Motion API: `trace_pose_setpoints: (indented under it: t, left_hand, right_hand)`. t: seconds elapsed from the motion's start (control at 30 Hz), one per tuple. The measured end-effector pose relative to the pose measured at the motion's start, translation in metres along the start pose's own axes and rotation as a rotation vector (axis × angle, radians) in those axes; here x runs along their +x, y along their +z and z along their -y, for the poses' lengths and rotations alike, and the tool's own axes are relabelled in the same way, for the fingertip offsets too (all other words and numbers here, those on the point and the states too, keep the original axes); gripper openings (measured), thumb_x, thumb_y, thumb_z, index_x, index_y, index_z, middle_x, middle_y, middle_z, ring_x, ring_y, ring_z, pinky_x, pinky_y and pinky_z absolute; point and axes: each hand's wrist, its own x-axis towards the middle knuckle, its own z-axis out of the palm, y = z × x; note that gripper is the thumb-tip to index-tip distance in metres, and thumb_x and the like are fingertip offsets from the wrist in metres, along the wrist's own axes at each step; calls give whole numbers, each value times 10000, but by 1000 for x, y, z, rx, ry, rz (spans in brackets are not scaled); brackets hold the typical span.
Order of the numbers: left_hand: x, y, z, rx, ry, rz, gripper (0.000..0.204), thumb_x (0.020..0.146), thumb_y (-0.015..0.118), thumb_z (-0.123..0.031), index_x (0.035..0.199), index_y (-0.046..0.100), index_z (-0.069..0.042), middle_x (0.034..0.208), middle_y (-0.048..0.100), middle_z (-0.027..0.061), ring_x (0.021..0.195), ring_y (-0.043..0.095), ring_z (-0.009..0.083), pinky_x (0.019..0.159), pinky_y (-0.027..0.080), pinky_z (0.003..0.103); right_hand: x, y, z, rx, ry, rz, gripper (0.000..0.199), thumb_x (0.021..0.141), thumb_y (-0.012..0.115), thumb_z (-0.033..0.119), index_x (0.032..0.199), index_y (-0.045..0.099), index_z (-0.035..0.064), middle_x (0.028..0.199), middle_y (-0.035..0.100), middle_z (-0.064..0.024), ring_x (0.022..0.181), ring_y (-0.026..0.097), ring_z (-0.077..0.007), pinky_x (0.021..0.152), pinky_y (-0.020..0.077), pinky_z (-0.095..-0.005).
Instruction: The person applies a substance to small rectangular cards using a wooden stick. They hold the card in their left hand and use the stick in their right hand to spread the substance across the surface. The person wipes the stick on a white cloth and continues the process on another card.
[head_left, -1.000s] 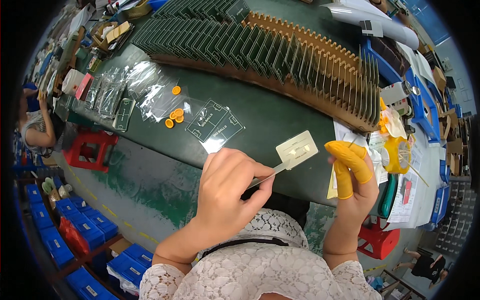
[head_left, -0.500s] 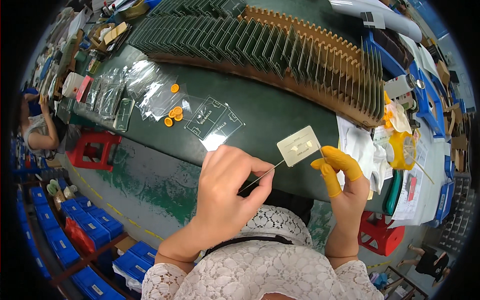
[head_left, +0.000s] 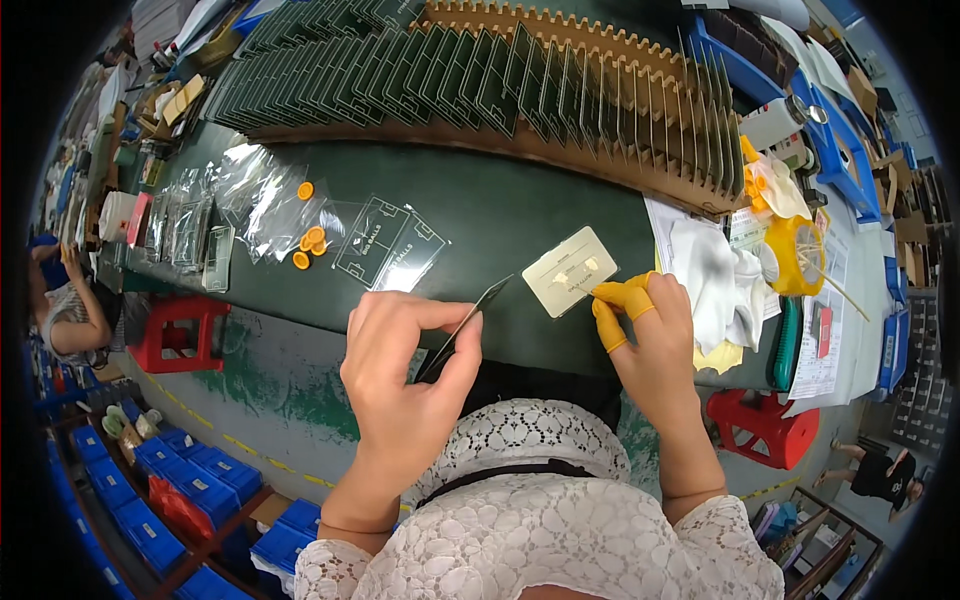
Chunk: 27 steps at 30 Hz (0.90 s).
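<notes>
My left hand [head_left: 405, 365] pinches a thin dark card [head_left: 440, 352] between thumb and fingers. The card is tilted nearly edge-on, so its face is hardly visible. Beyond it on the green table lies a cream card [head_left: 562, 270] with small gold-coloured shapes on it. Yellow finger cots cover the thumb and forefinger of my right hand [head_left: 645, 325]. Those two fingertips are closed together at the cream card's lower right edge. Whatever may be between them is too small to make out.
Slotted brown racks [head_left: 640, 180] of upright dark green cards span the back. On the left lie orange discs [head_left: 301, 260], clear bags [head_left: 265, 200] and printed green sheets [head_left: 385, 240]. To the right are white gloves [head_left: 710, 285] and a yellow tape roll [head_left: 795, 255]. Red stools [head_left: 180, 335] stand below.
My left hand has drawn back to the left with the dark card, which now stands steeper. My right fingertips have shifted left onto the cream card's edge. The view has turned slightly.
</notes>
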Motion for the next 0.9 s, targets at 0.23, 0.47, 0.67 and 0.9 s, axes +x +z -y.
trace_pose_setpoints:
  t: [0.23, 0.47, 0.67, 0.9]
  left_hand:
    - [0, 1, 1, -1, 12, -5, 176, 714, 764, 33, 819, 658, -60, 785, 646, 46, 743, 573, 216, 696, 425, 322]
    - [1, 3, 1, -16, 22, -16, 178, 712, 765, 34, 823, 662, -60, 774, 646, 40, 739, 578, 212, 694, 424, 322]
    - [0, 2, 2, -34, 38, -22, 183, 699, 761, 37, 830, 673, -56, 769, 645, 43, 737, 579, 217, 687, 415, 327]
    - [-2, 4, 0, 54, 186, -35, 221, 678, 764, 27, 857, 674, -66, 777, 626, 25, 733, 573, 222, 682, 384, 338]
  right_hand:
    - [0, 6, -2, -41, -26, 15, 190, 744, 751, 25, 885, 626, 2, 845, 519, -112, 750, 492, -288, 655, 388, -394]
    - [0, 8, -4, -56, -24, 25, 179, 751, 748, 31, 879, 626, 1, 849, 522, -111, 754, 495, -290, 657, 390, -395]
    - [4, 2, 1, -13, 10, 8, 196, 753, 749, 21, 921, 649, 10, 829, 529, -106, 752, 507, -281, 665, 404, -390]
    - [4, -21, 29, 433, 105, -114, 227, 778, 734, -62, 983, 675, 15, 835, 583, -89, 705, 563, -188, 582, 458, -262]
